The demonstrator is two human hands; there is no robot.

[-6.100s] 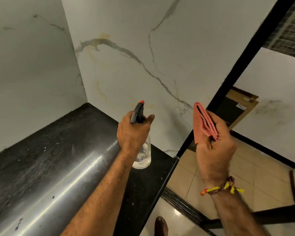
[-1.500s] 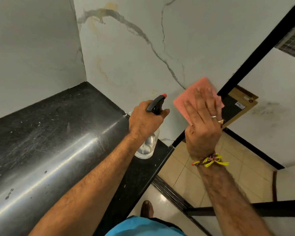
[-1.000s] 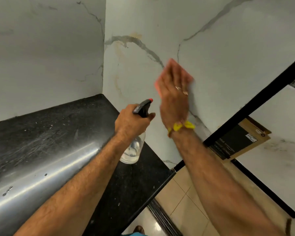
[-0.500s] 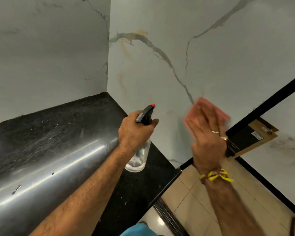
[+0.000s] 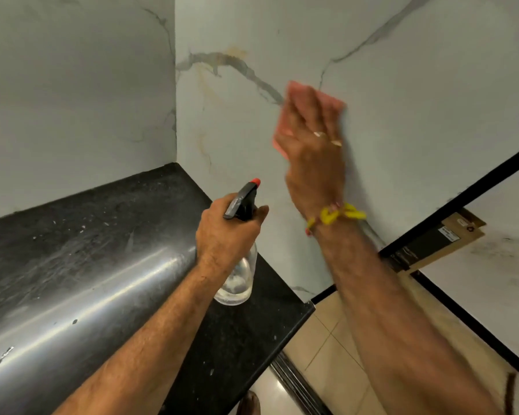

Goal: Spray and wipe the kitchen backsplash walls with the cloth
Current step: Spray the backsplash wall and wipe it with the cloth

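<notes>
My right hand (image 5: 312, 145) presses a folded orange cloth (image 5: 333, 100) flat against the white marble backsplash wall (image 5: 402, 121), fingers straight and spread; most of the cloth is hidden under the palm. My left hand (image 5: 225, 235) grips a clear spray bottle (image 5: 237, 283) by its neck, black trigger head with orange nozzle (image 5: 253, 182) pointing up at the wall. The bottle hangs just above the black countertop (image 5: 87, 235). A second marble wall (image 5: 72, 100) meets the first at the corner on the left.
The countertop has a shiny rounded steel front edge (image 5: 72, 310) and ends at the right over a tiled floor (image 5: 342, 354). A black frame strip (image 5: 462, 199) borders the wall; a brown cardboard package (image 5: 438, 244) leans behind it.
My right hand has swept the cloth up and left along the wall from its lower position near the black frame. The left hand still holds the bottle in about the same place.
</notes>
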